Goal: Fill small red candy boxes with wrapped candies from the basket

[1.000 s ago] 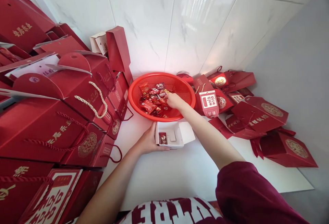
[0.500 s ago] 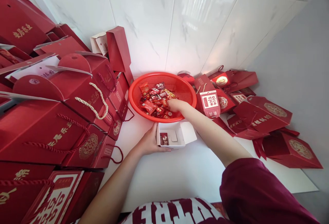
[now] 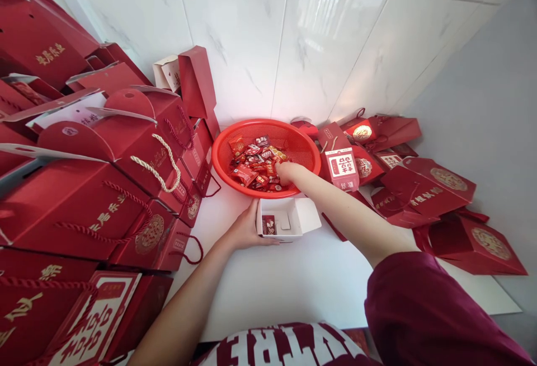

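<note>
A small white cardboard box [image 3: 289, 237] lies on the table with its opening facing up and a flap folded out to the right. My left hand [image 3: 244, 228] is wrapped round the box's left end. Inside it, at the left, sits one dark red wrapped candy [image 3: 268, 225]. Just behind the box stands a red plastic basket [image 3: 221, 170] with many wrapped candies [image 3: 253, 165] in it. My right hand [image 3: 287, 172] reaches down into the candies at the basket's right side. Its fingertips are hidden among the wrappers, so what they hold does not show.
Red gift boxes [image 3: 84, 198] with rope handles are stacked high along the left. More red boxes [image 3: 432, 187] lie jumbled on the right, with a pink-and-white box [image 3: 342, 168] beside the basket. A tiled wall [image 3: 235, 36] closes off the back of the white table [image 3: 251, 293].
My right hand stays in the candies, with its forearm shifted slightly. My left hand still holds the box in place. The view has moved a little.
</note>
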`<act>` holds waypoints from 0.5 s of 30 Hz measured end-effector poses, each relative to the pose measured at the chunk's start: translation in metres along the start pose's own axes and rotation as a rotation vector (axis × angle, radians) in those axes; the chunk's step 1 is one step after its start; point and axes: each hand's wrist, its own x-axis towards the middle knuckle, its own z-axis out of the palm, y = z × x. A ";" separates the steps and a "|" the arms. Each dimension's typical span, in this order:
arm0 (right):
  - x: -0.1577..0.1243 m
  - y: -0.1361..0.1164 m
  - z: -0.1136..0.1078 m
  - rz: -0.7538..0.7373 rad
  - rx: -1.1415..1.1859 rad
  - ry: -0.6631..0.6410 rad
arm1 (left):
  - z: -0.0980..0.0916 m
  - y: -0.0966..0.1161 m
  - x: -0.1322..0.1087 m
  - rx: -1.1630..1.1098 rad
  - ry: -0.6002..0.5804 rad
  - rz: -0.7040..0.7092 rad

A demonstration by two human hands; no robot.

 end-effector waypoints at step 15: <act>0.000 0.003 -0.004 -0.053 0.005 -0.161 | 0.002 -0.003 0.000 -0.014 0.009 0.015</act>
